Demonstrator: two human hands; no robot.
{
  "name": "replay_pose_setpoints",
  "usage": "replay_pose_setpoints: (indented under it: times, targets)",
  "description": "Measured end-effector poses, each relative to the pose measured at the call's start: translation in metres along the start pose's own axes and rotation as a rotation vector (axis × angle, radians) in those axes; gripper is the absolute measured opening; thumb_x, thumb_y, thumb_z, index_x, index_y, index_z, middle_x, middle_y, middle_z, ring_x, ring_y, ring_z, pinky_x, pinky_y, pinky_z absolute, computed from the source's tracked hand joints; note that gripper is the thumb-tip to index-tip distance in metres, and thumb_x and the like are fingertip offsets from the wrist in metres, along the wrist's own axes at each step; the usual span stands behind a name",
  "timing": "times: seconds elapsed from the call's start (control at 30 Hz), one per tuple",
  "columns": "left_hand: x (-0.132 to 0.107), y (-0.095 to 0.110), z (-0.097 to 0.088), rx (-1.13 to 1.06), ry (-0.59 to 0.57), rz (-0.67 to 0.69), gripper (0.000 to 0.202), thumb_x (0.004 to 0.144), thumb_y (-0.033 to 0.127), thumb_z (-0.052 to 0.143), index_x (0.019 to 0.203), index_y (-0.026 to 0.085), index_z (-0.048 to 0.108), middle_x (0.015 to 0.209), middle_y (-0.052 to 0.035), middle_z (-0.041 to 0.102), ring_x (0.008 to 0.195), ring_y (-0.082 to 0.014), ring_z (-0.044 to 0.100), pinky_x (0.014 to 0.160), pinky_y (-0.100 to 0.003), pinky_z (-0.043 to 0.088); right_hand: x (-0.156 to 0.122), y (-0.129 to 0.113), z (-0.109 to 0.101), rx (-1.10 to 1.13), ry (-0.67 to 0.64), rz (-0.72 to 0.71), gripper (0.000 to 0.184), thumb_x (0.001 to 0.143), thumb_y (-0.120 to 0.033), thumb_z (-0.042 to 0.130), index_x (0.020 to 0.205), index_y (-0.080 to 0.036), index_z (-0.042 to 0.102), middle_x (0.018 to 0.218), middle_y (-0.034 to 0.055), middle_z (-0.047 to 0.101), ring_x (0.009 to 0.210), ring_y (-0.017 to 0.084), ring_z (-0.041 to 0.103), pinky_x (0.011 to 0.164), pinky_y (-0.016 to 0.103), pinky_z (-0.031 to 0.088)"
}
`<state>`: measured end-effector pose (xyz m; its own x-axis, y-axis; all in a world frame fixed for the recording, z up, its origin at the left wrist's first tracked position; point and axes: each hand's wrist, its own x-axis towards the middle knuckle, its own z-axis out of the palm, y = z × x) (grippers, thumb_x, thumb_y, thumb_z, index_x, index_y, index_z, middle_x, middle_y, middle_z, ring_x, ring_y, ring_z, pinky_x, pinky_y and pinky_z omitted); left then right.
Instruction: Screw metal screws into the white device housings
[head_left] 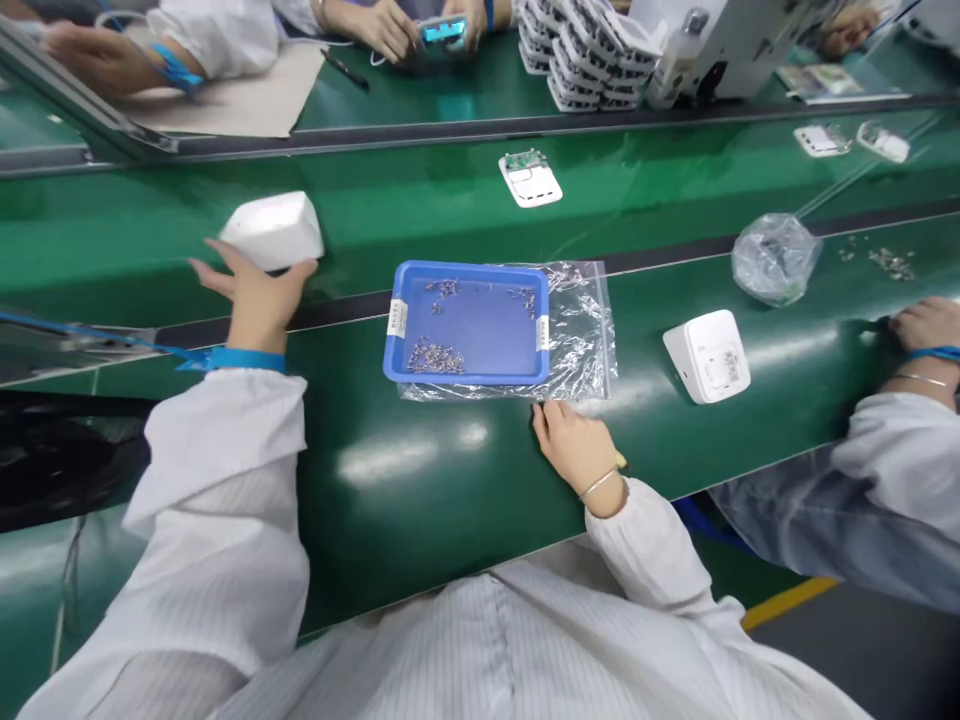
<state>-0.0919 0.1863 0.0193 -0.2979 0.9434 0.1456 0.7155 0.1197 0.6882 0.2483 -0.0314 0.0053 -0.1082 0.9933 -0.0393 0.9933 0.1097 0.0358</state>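
Note:
At the left, my left hand (259, 290) reaches over the belt and grips a white plastic housing (274, 230). Its thumb is at the right side, two fingers stick out to the left, and the other fingers are hidden by the housing. My right hand (577, 445) rests on the green table with curled fingers, just below the plastic bag (581, 340). A small yellow tip shows by that wrist; whatever the hand holds is hidden. A blue tray (480, 330) with small screws (435, 357) lies on the bag, between my hands.
Another white housing (709, 357) stands right of the bag. A white cover with a circuit board (530, 180) lies on the belt. A clear bag (776, 258) and a co-worker's hand (930, 325) are farther right. Stacked white parts (589, 55) stand across the belt.

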Motion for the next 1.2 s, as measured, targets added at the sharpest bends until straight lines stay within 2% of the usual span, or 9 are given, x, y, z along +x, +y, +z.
replay_pose_setpoints:
  times: [0.07, 0.13, 0.2, 0.3, 0.6, 0.87, 1.0, 1.1, 1.2]
  targets:
    - [-0.026, 0.02, -0.007, 0.077, 0.07, 0.066, 0.117, 0.069, 0.047, 0.081, 0.152, 0.01, 0.008, 0.159, -0.0191, -0.006, 0.146, -0.0435, -0.012, 0.12, -0.059, 0.0, 0.0, 0.001, -0.001, 0.023, 0.004, 0.023, 0.043, 0.103, -0.036, 0.024, 0.081, -0.018, 0.056, 0.074, 0.0032, 0.068, 0.059, 0.013, 0.063, 0.051, 0.031, 0.014]
    - [-0.05, 0.037, -0.011, 0.057, -0.044, 0.363, 0.068, 0.081, 0.044, 0.071, 0.139, 0.018, 0.046, 0.154, -0.009, 0.029, 0.146, -0.0325, 0.021, 0.12, -0.05, 0.02, 0.001, 0.002, -0.003, 0.054, 0.001, 0.039, 0.044, 0.103, -0.038, 0.024, 0.081, -0.018, 0.057, 0.074, 0.0037, 0.069, 0.057, 0.012, 0.061, 0.052, 0.031, 0.015]
    - [-0.064, 0.045, -0.008, 0.055, -0.286, 0.654, 0.03, 0.092, 0.047, 0.055, 0.109, 0.027, 0.069, 0.129, -0.0015, 0.058, 0.121, -0.0246, 0.051, 0.106, -0.046, 0.039, 0.001, 0.004, -0.005, 0.084, -0.011, 0.038, 0.045, 0.103, -0.038, 0.024, 0.082, -0.018, 0.058, 0.075, 0.0041, 0.069, 0.056, 0.011, 0.059, 0.052, 0.03, 0.015]
    - [-0.067, 0.039, 0.006, 0.146, -0.461, 0.806, 0.039, 0.091, 0.06, 0.049, 0.091, 0.031, 0.075, 0.107, -0.003, 0.069, 0.097, -0.0265, 0.057, 0.089, -0.046, 0.043, 0.002, 0.006, -0.007, 0.123, -0.03, 0.033, 0.047, 0.103, -0.039, 0.024, 0.082, -0.017, 0.059, 0.076, 0.005, 0.069, 0.057, 0.011, 0.059, 0.053, 0.03, 0.015]
    - [-0.061, 0.042, 0.026, 0.238, -0.453, 0.885, 0.06, 0.092, 0.068, 0.036, 0.082, 0.022, 0.072, 0.087, -0.0048, 0.069, 0.076, -0.0222, 0.05, 0.073, -0.035, 0.039, -0.001, 0.008, -0.011, 0.17, -0.099, 0.06, 0.047, 0.103, -0.04, 0.021, 0.088, -0.018, 0.059, 0.082, 0.0047, 0.068, 0.064, 0.013, 0.06, 0.055, 0.03, 0.015]
    - [-0.084, 0.047, 0.016, 0.031, -0.299, 0.507, 0.021, 0.092, 0.04, 0.053, 0.104, 0.023, 0.057, 0.086, -0.0013, 0.069, 0.075, -0.022, 0.066, 0.067, -0.034, 0.051, -0.014, 0.057, -0.022, 0.165, -0.052, 0.202, 0.041, 0.103, -0.039, 0.027, 0.092, -0.017, 0.06, 0.092, 0.0065, 0.064, 0.076, 0.014, 0.058, 0.062, 0.025, 0.032]
    - [-0.112, 0.051, 0.004, -0.023, -0.191, 0.533, 0.018, 0.091, 0.037, 0.059, 0.103, 0.024, 0.062, 0.094, -0.0014, 0.069, 0.083, -0.0215, 0.068, 0.077, -0.037, 0.055, -0.029, 0.097, -0.03, 0.191, 0.192, 0.389, 0.039, 0.1, -0.038, 0.03, 0.098, -0.015, 0.061, 0.1, 0.0112, 0.063, 0.091, 0.018, 0.06, 0.075, 0.026, 0.044]
    - [-0.148, 0.058, -0.008, -0.215, -0.237, 0.546, 0.017, 0.089, 0.035, 0.065, 0.1, 0.022, 0.066, 0.096, -0.0015, 0.069, 0.086, -0.0169, 0.068, 0.082, -0.031, 0.055, -0.041, 0.125, -0.03, 0.102, 0.354, 0.529, 0.047, 0.096, -0.039, 0.035, 0.131, -0.011, 0.05, 0.126, 0.0209, 0.056, 0.111, 0.028, 0.059, 0.078, 0.036, 0.049]
    - [-0.186, 0.059, -0.011, -0.434, -0.44, 0.483, 0.017, 0.087, 0.035, 0.068, 0.092, 0.019, 0.068, 0.09, -0.0027, 0.069, 0.082, -0.0153, 0.067, 0.075, -0.027, 0.057, -0.046, 0.14, -0.019, -0.041, 0.155, 0.659, 0.059, 0.094, -0.038, 0.035, 0.144, -0.008, 0.038, 0.13, 0.0293, 0.052, 0.088, 0.035, 0.067, 0.059, 0.042, 0.045]
